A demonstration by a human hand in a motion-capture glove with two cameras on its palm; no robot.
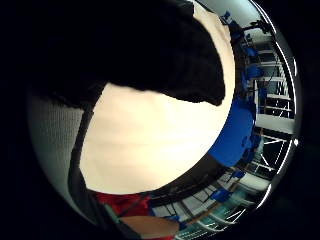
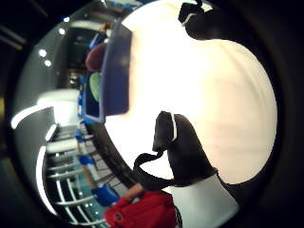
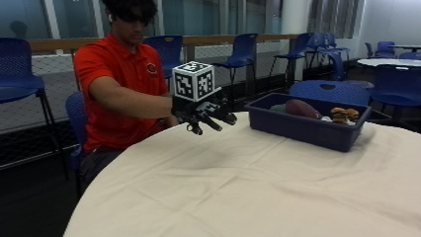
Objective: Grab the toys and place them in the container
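Hovering above the table [image 3: 230,187], your grip [image 3: 202,116] (fingers relaxed, holding nothing) was well apart from the container [image 3: 304,126], toys [image 3: 301,107] already inside.

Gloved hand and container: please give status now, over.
Right hand above the tablecloth, fingers relaxed, holding nothing. Toys in the blue container. No toy seen on the cloth; nothing in the way.

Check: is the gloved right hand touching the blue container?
Apart. The outside view shows the gloved right hand raised above the tablecloth, with bare cloth between it and the blue container.
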